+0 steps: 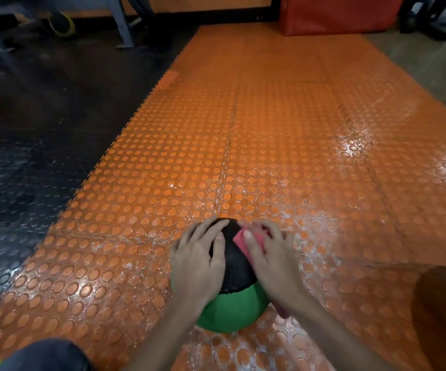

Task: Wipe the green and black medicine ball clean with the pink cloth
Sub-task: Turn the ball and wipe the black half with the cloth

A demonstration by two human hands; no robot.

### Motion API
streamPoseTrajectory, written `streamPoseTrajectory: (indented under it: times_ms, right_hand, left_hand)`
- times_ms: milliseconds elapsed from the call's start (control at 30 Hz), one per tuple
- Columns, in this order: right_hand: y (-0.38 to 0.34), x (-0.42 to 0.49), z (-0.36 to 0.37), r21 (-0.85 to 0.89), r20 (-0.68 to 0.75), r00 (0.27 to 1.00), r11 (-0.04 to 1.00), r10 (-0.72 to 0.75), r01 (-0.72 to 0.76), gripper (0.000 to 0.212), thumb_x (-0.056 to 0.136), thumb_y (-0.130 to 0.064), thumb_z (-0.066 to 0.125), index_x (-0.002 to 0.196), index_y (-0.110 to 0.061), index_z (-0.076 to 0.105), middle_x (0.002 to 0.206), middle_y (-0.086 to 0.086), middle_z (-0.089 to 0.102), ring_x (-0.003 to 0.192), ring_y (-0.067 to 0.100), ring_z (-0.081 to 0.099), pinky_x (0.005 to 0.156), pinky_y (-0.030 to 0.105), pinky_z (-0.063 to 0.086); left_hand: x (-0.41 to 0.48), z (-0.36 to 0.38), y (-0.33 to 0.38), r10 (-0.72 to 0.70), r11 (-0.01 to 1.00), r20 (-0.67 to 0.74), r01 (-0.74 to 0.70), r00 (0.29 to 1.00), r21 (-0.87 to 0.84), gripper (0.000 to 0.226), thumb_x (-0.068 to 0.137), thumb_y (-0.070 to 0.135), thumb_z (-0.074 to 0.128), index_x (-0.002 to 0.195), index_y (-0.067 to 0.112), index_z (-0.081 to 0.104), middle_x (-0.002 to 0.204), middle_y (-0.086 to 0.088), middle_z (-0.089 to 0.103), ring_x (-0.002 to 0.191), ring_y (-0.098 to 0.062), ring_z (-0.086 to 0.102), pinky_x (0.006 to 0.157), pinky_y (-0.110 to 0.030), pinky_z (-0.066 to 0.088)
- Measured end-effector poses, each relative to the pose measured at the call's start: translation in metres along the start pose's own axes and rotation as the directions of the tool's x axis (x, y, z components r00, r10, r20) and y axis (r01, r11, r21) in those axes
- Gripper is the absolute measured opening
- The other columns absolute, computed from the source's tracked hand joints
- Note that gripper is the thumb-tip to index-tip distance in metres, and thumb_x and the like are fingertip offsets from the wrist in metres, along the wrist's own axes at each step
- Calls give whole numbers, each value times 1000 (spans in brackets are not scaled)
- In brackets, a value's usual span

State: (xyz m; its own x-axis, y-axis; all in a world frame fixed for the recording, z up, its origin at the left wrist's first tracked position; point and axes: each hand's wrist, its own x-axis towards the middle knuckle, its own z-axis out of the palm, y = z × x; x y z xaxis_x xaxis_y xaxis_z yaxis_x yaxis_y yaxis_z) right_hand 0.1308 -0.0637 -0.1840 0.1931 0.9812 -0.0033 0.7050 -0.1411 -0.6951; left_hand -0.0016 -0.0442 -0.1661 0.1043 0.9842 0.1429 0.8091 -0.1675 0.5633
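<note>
Head view: medicine ball sits near us on the orange floor mat; our left hand steadies it, fingers spread flat; right hand presses the pink cloth to its right side, fingers splayed; mid-wipe, we reckon; next we'd turn it, reaching green.

The pink cloth lies mostly hidden (under the right hand).

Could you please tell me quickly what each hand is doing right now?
Left hand: open, fingers spread on the medicine ball.
Right hand: open, pressing the pink cloth against the ball.
</note>
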Motion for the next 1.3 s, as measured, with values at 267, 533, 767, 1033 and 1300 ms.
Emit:
streamPoseTrajectory:
  times_ms: [267, 533, 767, 1033, 1300]
  right_hand:
    - [-7, 29, -15, 173, 36, 981, 966, 190, -194, 42, 95, -42, 33, 80, -12, 60, 76, 4, 53, 60, 10, 48, 50, 21, 38]
    - [-21, -3, 2, -245, -267, 939, 958, -218, 153, 46, 91, -50, 31, 117, -25, 60, 81, -7, 46, 60, 7, 46, 41, 7, 22]
    - [18, 66, -26, 340, 15, 946, 888, 325, -310, 31, 92, -35, 47, 111, -11, 53, 83, -2, 59, 70, 14, 62, 62, 26, 52]
    - [-14, 60, -8, 126, 154, 987, 992, -50, 30, 25, 90, -49, 43, 72, -33, 49, 78, -12, 50, 79, 12, 50, 70, 25, 36]
    - [-13, 4, -3, -135, -283, 921, 962, -268, 238, 37, 91, -48, 39, 92, -18, 61, 82, -11, 44, 67, 6, 46, 54, 8, 29]
  left_hand:
    - [3, 0, 2, -68, 997, -17, 68, 998, 19, 56, 87, 48, 12, 125, 41, 52, 132, 26, 45, 131, -5, 32, 107, -35, 19]
    - [4, -2, 1, -17, 1000, 9, 16, 1000, 5, 61, 84, 53, 9, 126, 39, 53, 133, 23, 47, 130, -6, 34, 108, -37, 19]
    - [-7, -7, -13, 53, 988, -31, -57, 998, -141, 46, 83, 56, 17, 114, 53, 51, 122, 39, 37, 124, 3, 32, 105, -28, 13]
    - [8, -8, -8, 26, 996, 58, -21, 998, -90, 45, 86, 48, 27, 121, 45, 55, 122, 35, 40, 129, -1, 36, 111, -36, 25]
    - [7, -4, -1, -22, 999, 85, 26, 996, -42, 51, 86, 48, 25, 128, 37, 51, 131, 22, 50, 127, -2, 39, 111, -35, 26]
